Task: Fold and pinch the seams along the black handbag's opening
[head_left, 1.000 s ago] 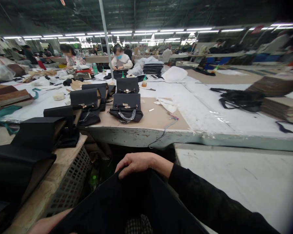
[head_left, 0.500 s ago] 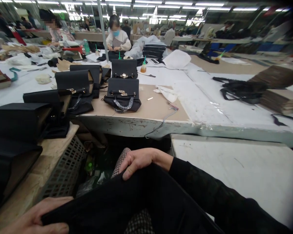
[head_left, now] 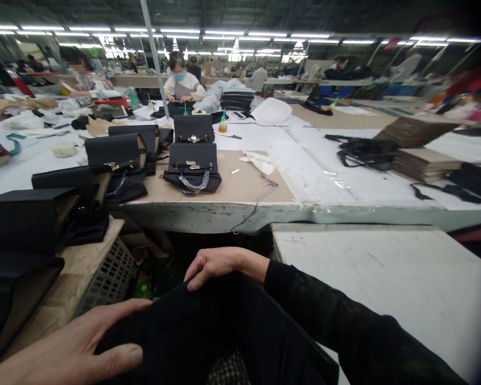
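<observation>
A black bag (head_left: 176, 331) is spread wide over my lap, with checked fabric showing through its lower middle. On the near left, my left hand (head_left: 100, 339) holds its edge, thumb on the inner side and fingers partly hidden behind. The far edge is gripped by my right hand (head_left: 218, 264), fingers bent over the outside and thumb against the rim. Beyond my hands, a black handbag (head_left: 192, 160) with a gold clasp and a plastic-wrapped handle rests on brown board, with another handbag (head_left: 193, 128) behind it.
Several black bags line the left, some on a board over a plastic crate (head_left: 108, 272). A white side table (head_left: 369, 267) stands right of my arm. On the workbench (head_left: 304, 176) are a glue bottle (head_left: 223, 123), a cord and stacked brown boards (head_left: 425, 163). Co-workers sit beyond.
The view has tilted up and turned slightly right. My left hand has moved up and inward along the bag's edge, its thumb now further over the inside. My right hand keeps its grip.
</observation>
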Demonstrator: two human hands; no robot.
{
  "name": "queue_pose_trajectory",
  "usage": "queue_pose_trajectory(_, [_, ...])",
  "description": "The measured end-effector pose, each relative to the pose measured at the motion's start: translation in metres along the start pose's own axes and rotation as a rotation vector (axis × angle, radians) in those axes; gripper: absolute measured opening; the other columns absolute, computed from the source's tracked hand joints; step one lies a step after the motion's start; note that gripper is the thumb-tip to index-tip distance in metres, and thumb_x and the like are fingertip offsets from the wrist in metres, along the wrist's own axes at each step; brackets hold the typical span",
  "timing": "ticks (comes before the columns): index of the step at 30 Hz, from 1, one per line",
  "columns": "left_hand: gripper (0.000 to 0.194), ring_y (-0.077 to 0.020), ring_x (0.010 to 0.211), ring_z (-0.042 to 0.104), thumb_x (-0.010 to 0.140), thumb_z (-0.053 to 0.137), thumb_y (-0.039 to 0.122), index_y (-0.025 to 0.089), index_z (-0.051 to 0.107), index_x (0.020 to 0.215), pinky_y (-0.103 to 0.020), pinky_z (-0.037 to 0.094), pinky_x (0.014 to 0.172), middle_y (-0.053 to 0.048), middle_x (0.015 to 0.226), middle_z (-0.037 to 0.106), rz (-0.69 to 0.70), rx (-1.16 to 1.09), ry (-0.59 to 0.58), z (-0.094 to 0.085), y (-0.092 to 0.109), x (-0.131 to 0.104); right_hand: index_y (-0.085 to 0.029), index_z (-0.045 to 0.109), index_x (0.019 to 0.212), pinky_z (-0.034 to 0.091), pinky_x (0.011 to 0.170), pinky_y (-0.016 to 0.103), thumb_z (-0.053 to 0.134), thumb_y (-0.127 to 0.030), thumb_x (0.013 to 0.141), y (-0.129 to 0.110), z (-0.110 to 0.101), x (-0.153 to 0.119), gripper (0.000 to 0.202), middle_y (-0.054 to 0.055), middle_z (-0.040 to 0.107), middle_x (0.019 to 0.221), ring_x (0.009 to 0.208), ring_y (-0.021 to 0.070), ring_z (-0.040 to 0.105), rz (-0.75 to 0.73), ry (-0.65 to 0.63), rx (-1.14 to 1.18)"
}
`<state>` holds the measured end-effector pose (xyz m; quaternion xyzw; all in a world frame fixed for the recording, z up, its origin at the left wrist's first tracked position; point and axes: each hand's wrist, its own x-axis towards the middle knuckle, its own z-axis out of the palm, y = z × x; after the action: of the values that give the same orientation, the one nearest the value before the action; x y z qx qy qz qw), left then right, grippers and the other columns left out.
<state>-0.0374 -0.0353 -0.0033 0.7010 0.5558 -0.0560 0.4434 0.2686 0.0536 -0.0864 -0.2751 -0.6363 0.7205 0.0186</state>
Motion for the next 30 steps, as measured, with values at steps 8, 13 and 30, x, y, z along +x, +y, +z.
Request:
queue_pose_trajectory(8, [0.049,-0.0241,0.077,0.067,0.104,0.03,0.052,0.022,0.065,0.087,-0.032,0.042,0.069,-0.004,0.082,0.07,0.214,0.399,-0.027,0.022,0.067,0.047,-0.014,0.075,0.112,0.048,0.084,0.018,0.076,-0.037,0.084,-0.002,0.005,0.002,0.036,0.0,0.073,0.097,0.092,0.0155,0.065,-0.099,-0.045,-0.117])
queue_pose_trajectory(13, [0.052,-0.0209,0.068,0.06,0.105,0.021,0.054,0.024,0.056,0.081,-0.031,0.031,0.063,0.0,0.071,0.058,0.292,0.542,0.015,0.03,0.049,0.055,-0.012,0.073,0.116,0.047,0.088,0.019,0.072,-0.03,0.088,-0.006,0.009,-0.001,0.034,0.001,0.073,0.1,0.097,0.0162,0.066,-0.134,-0.058,-0.152])
queue_pose_trajectory(30, [0.048,-0.0199,0.069,0.063,0.102,0.031,0.057,0.025,0.061,0.082,-0.027,0.04,0.065,0.001,0.073,0.063,0.271,0.358,-0.015,0.025,0.044,0.058,-0.013,0.075,0.102,0.039,0.064,0.02,0.061,-0.025,0.097,-0.005,0.02,-0.07,0.02,-0.002,0.062,0.073,0.066,0.0099,0.05,-0.121,0.213,-0.598])
